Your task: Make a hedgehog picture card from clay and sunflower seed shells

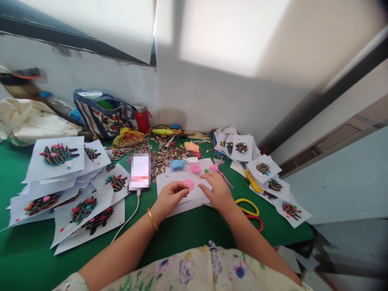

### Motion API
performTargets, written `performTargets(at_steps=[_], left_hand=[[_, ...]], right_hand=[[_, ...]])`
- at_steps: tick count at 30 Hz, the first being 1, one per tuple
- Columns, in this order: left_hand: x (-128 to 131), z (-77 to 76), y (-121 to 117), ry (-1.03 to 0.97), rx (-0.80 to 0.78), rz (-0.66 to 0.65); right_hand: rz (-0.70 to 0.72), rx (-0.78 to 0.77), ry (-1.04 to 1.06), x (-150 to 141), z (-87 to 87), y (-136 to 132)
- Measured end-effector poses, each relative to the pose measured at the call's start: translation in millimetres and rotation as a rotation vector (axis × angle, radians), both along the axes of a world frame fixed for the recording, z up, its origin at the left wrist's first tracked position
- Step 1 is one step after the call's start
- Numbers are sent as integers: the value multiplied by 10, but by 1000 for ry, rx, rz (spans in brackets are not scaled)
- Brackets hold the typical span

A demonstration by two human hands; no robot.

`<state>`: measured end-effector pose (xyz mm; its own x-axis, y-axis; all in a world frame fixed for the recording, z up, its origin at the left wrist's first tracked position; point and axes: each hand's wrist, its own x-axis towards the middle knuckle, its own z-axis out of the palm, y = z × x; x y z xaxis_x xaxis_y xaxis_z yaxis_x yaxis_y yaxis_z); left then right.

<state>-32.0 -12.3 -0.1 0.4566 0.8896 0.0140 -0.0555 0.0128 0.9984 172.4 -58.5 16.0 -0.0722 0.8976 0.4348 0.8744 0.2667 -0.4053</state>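
A flat pink clay disc [189,184] lies on white paper [166,205] in front of me. My left hand [172,197], with a gold bangle at the wrist, is at the disc's near edge. Its thumb and fingers are pinched together, and whatever may be between them is hidden. To the right of the disc, my right hand [218,190] hovers over the paper with thumb and fingers apart, holding nothing visible. Beyond the hands are a blue clay block [177,165], a pink clay lump [195,168] and a pink clay piece with a long thin tail [222,173].
Seed-decorated paper cards stand in piles at left [75,169] and right [263,167]. A phone [140,171] with a white cable lies left of the paper. Scissors [250,206] rest by my right forearm. Loose striped seeds [163,155] cover the back, before a red bottle [142,120].
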Motion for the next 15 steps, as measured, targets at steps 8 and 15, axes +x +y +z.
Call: performTargets(at_steps=[8,15], left_hand=[[22,-65,23,-16,36,31],[10,-40,-2,58,290,86]], right_hand=[[-475,-322,-355,638,-158,127],[-6,-135,-44,144,35,-58]])
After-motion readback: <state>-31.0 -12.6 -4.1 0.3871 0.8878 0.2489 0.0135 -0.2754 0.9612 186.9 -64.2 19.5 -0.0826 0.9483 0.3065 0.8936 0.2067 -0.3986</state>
